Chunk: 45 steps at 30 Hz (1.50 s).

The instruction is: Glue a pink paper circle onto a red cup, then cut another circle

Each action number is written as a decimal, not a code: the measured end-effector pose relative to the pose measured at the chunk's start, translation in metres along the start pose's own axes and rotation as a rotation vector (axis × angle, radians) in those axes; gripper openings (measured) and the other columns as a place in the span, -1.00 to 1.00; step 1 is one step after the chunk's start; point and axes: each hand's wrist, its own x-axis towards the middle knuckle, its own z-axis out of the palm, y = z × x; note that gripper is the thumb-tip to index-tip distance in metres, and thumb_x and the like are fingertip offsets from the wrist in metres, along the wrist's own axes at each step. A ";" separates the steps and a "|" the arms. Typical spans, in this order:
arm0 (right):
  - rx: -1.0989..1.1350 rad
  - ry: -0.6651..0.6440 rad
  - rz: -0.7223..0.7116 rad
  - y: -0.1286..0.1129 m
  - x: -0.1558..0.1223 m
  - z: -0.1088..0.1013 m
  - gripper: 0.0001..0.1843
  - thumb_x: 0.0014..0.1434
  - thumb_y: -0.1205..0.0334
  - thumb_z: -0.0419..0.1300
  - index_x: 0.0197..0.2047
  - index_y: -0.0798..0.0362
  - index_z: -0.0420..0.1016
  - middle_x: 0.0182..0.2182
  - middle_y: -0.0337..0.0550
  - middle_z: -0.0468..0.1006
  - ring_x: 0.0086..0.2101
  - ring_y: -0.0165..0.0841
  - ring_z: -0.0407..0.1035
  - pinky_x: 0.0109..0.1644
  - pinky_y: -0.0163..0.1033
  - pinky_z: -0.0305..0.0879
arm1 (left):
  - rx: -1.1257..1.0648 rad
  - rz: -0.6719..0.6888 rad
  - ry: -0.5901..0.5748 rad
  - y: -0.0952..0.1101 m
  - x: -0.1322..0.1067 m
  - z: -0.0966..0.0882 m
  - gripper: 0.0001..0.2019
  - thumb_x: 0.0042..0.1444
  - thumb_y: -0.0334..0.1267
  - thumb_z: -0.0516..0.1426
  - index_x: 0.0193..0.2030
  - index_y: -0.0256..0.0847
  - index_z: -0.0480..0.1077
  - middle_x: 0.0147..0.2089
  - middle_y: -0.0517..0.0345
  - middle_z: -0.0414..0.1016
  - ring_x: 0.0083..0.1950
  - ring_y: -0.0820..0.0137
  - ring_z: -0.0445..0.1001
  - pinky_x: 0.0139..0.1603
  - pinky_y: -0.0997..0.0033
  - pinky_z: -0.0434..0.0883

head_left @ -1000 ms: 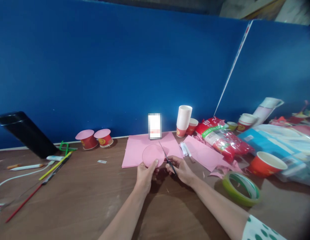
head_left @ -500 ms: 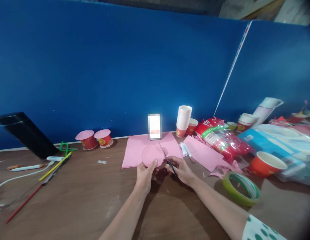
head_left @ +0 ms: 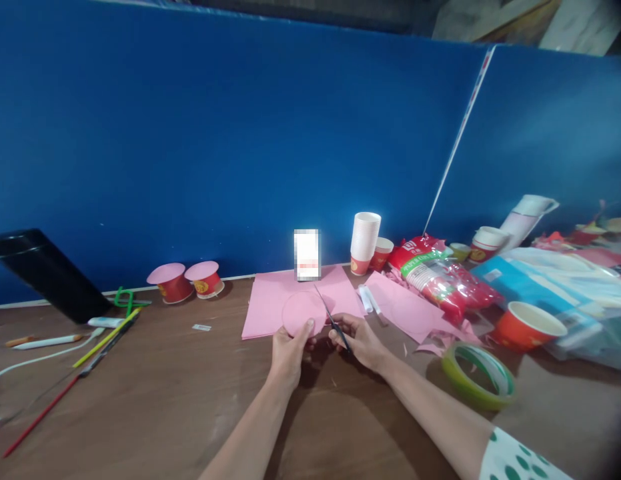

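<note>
My left hand pinches a round pink paper disc by its lower edge and holds it up above the brown table. My right hand is wrapped round the handles of small dark scissors, whose blades point up and left along the disc's right edge. Behind the disc lies a sheet of pink paper flat on the table.
Two upturned red cups with pink tops stand at the left by the blue wall. A white cup stack, a red cup packet, an orange-red cup and a green tape roll lie right. Pencils and sticks lie left.
The hands, disc and scissors have stayed almost in place; the view has shifted slightly, so everything sits a little further left.
</note>
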 end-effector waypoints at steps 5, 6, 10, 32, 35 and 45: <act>-0.003 -0.003 -0.009 0.002 0.000 0.000 -0.65 -0.05 0.15 0.23 -0.19 0.13 0.35 -0.59 -0.29 0.34 -0.59 -0.51 0.21 -0.53 -0.38 0.17 | 0.006 0.019 -0.008 -0.003 0.000 -0.001 -0.68 -0.20 -0.10 0.22 -0.42 -0.37 0.37 -0.69 0.20 0.35 -0.69 0.53 0.28 -0.72 0.59 0.21; 0.000 -0.005 -0.010 0.002 0.000 0.000 -0.65 -0.05 0.15 0.22 -0.19 0.13 0.35 -0.59 -0.29 0.34 -0.59 -0.51 0.21 -0.53 -0.38 0.17 | 0.005 0.021 -0.005 -0.004 0.000 -0.002 -0.67 -0.20 -0.11 0.22 -0.42 -0.38 0.37 -0.69 0.20 0.35 -0.69 0.53 0.28 -0.72 0.58 0.22; 0.017 -0.001 -0.006 0.002 0.000 0.001 -0.64 -0.07 0.15 0.24 -0.20 0.14 0.34 -0.60 -0.30 0.33 -0.60 -0.52 0.20 -0.53 -0.39 0.15 | 0.007 0.032 0.001 -0.006 0.001 -0.002 -0.65 -0.22 -0.12 0.23 -0.38 -0.40 0.38 -0.67 0.18 0.37 -0.68 0.52 0.29 -0.70 0.57 0.24; 0.018 -0.001 -0.021 0.003 0.000 0.001 -0.67 -0.05 0.14 0.23 -0.23 0.13 0.34 -0.61 -0.31 0.32 -0.60 -0.52 0.19 -0.52 -0.38 0.15 | -0.029 0.016 -0.028 -0.002 -0.001 0.000 -0.64 -0.22 -0.13 0.23 -0.35 -0.41 0.40 -0.67 0.16 0.36 -0.68 0.52 0.29 -0.72 0.58 0.24; 0.012 -0.006 -0.020 0.002 0.000 0.001 -0.69 -0.05 0.16 0.23 -0.23 0.13 0.34 -0.60 -0.31 0.33 -0.60 -0.52 0.19 -0.52 -0.38 0.16 | -0.027 0.018 -0.027 -0.001 -0.002 0.000 -0.63 -0.23 -0.13 0.24 -0.35 -0.43 0.40 -0.65 0.14 0.38 -0.67 0.52 0.29 -0.71 0.59 0.24; 0.009 -0.022 -0.015 0.000 -0.001 -0.001 -0.65 -0.04 0.15 0.23 -0.18 0.13 0.35 -0.60 -0.30 0.34 -0.60 -0.51 0.19 -0.53 -0.39 0.15 | 0.003 0.024 -0.013 0.000 -0.004 0.001 -0.68 -0.20 -0.12 0.22 -0.44 -0.39 0.36 -0.70 0.19 0.34 -0.71 0.53 0.27 -0.72 0.58 0.21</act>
